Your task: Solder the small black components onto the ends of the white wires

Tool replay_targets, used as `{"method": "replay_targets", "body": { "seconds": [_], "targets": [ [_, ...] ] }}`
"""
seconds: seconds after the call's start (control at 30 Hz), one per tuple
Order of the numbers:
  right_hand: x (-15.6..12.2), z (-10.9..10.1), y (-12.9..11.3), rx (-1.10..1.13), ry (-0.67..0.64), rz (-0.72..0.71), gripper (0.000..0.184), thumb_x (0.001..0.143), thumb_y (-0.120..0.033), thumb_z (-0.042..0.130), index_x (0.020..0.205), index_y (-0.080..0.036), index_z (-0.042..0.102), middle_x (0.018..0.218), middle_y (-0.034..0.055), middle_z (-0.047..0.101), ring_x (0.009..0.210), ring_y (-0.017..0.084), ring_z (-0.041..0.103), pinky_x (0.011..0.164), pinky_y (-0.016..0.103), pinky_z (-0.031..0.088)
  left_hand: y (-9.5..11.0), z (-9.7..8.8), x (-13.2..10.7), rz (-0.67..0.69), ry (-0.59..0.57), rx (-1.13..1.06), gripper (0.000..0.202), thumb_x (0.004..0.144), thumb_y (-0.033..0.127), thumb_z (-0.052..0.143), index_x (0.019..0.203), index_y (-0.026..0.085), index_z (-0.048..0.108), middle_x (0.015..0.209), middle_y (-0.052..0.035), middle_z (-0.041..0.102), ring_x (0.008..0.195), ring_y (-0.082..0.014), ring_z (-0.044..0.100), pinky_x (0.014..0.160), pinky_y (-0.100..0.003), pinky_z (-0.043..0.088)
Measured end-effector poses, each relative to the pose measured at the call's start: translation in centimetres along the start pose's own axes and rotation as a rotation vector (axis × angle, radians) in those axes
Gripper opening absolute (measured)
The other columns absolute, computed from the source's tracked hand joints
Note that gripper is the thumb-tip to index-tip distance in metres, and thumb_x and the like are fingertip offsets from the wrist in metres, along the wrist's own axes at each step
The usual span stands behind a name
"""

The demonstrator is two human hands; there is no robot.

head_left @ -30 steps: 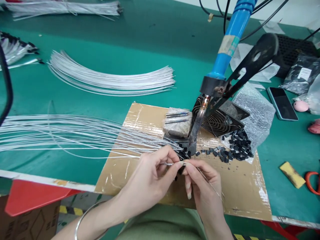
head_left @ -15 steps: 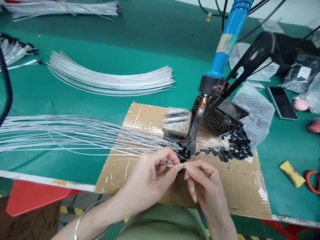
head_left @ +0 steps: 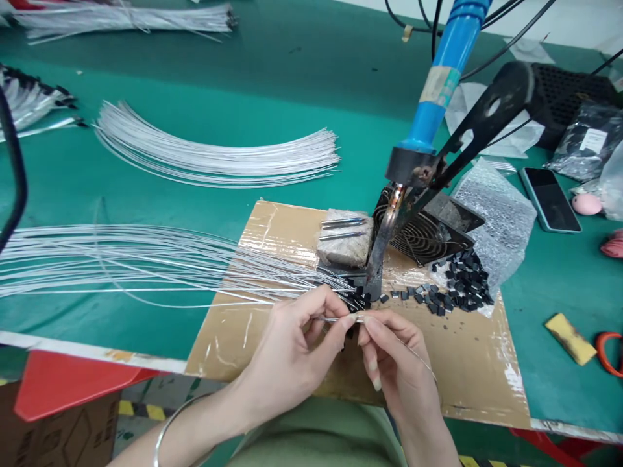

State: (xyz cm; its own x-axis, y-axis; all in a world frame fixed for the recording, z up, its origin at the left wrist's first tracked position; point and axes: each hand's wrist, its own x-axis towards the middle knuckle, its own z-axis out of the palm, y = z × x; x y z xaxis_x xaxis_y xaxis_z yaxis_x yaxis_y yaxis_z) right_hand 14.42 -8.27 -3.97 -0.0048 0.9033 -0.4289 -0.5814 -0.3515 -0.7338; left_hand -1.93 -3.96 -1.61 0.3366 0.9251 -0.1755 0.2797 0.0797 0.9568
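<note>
My left grip (head_left: 299, 353) and right grip (head_left: 402, 353) are both clamped on a thin wire (head_left: 329, 319) above the cardboard (head_left: 467, 370); beyond the smartphone (head_left: 551, 200), a labelled plastic bag (head_left: 592, 141) holds dark contents (what exactly, I cannot tell).

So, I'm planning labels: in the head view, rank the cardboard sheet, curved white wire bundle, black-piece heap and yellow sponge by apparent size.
Largest: cardboard sheet
Curved white wire bundle
Black-piece heap
Smallest: yellow sponge

Left fingers (head_left: 337, 335) and right fingers (head_left: 385, 335) pinch a thin wire (head_left: 360, 318) above cardboard (head_left: 477, 370).
</note>
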Motion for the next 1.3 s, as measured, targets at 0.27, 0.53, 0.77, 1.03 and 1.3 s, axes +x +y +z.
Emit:
{"method": "replay_targets", "body": {
  "seconds": [0.27, 0.53, 0.77, 1.03, 1.3],
  "targets": [
    [0.0, 0.8, 0.1, 0.051, 0.067, -0.03, 0.024, 0.082, -0.043, 0.092, 0.08, -0.019, 0.086, 0.064, -0.0006, 0.071, 0.038, 0.004, 0.042, 0.034, 0.017, 0.041, 0.0, 0.8, 0.0, 0.09, 0.094, 0.035, 0.019, 0.1, 0.022, 0.063, 0.082, 0.019, 0.067, 0.062, 0.0059, 0.054, 0.049, -0.0086, 0.036, 0.046, -0.021, 0.028],
    [-0.2, 1.3, 0.4, 0.089, 0.112, -0.058, 0.022, 0.08, -0.042, 0.093, 0.082, -0.02, 0.087, 0.066, 0.0005, 0.073, 0.039, 0.005, 0.044, 0.034, 0.017, 0.043, 0.0, 1.3, 0.0, 0.071, 0.119, -0.006, 0.022, 0.101, 0.026, 0.063, 0.081, 0.019, 0.066, 0.061, 0.0039, 0.059, 0.048, -0.0093, 0.041, 0.044, -0.022, 0.031],
    [-0.1, 1.4, 0.1, 0.115, 0.077, -0.062, 0.025, 0.081, -0.045, 0.095, 0.088, -0.022, 0.09, 0.068, 0.0013, 0.075, 0.041, 0.005, 0.051, 0.036, 0.014, 0.049, 0.1, 1.3, 0.2, 0.026, 0.132, -0.066, 0.021, 0.099, 0.031, 0.065, 0.082, 0.019, 0.068, 0.066, -0.0005, 0.067, 0.051, -0.0114, 0.053, 0.047, -0.022, 0.037],
    [-0.2, 0.5, 1.1, 0.024, 0.1, -0.155, 0.019, 0.088, -0.042, 0.092, 0.093, -0.024, 0.091, 0.068, 0.0016, 0.078, 0.045, 0.007, 0.065, 0.045, 0.012, 0.056, 0.6, 1.0, 0.5, 0.036, 0.152, -0.071, 0.017, 0.095, 0.027, 0.069, 0.08, 0.018, 0.07, 0.066, -0.0021, 0.073, 0.052, -0.0119, 0.06, 0.048, -0.021, 0.042],
    [-0.8, 1.1, 0.5, -0.024, 0.148, -0.123, 0.018, 0.087, -0.043, 0.093, 0.089, -0.026, 0.09, 0.068, -0.0008, 0.078, 0.046, 0.006, 0.066, 0.05, 0.013, 0.057, 0.4, 0.9, 0.5, 0.138, 0.162, -0.022, 0.018, 0.096, 0.019, 0.07, 0.078, 0.018, 0.074, 0.066, -0.0007, 0.074, 0.054, -0.0112, 0.063, 0.05, -0.019, 0.047]
  ]
}}
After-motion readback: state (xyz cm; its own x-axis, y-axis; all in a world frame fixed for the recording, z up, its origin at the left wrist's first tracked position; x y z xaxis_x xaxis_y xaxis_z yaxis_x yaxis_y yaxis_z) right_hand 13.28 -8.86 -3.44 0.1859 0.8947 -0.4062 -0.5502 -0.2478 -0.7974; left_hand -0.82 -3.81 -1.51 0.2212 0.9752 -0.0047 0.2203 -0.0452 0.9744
